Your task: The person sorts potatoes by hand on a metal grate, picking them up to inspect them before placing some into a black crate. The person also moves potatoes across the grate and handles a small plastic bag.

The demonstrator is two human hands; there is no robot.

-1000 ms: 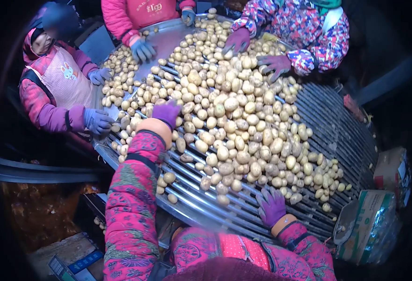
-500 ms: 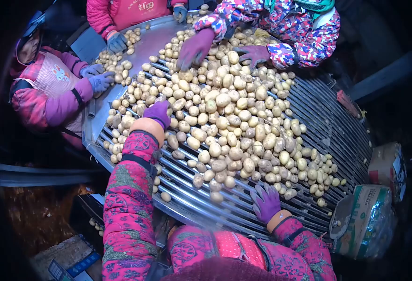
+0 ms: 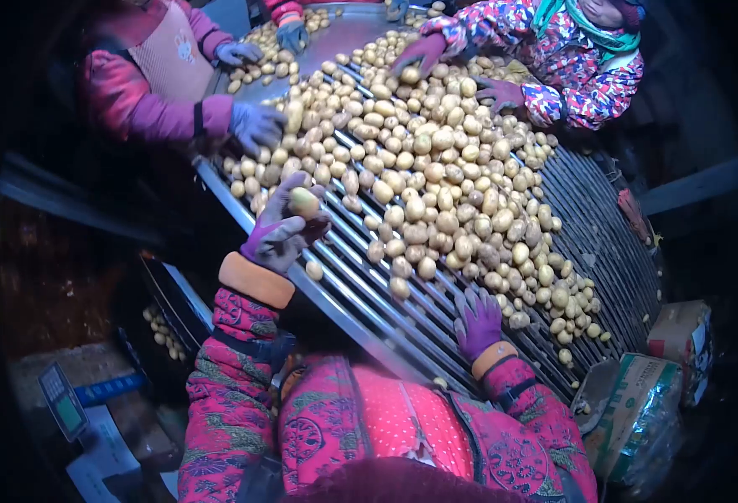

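My left hand (image 3: pixel 275 225), in a purple glove, is lifted at the near left edge of the metal bar grate (image 3: pixel 369 293). Its fingers are curled around a potato (image 3: pixel 304 204); a darker lump beside it is too blurred to name. My right hand (image 3: pixel 478 321), gloved too, rests with spread fingers on the bars at the near side, holding nothing. Just beyond its fingertips lies the front of a broad heap of potatoes (image 3: pixel 444 184). A single potato (image 3: pixel 313 271) sits on the grate's near rim, below my left hand.
Co-workers' gloved hands, a blue one (image 3: pixel 256 126) at left and a purple one (image 3: pixel 419 55) at the back, are among the potatoes. Cartons (image 3: pixel 637 402) stand at lower right. A scale display (image 3: pixel 63 402) and a bin with potatoes (image 3: pixel 163 335) are at lower left.
My left hand has come back from the heap toward the near rim and now holds a potato up. My right hand stays on the bars. The camera view has turned left.
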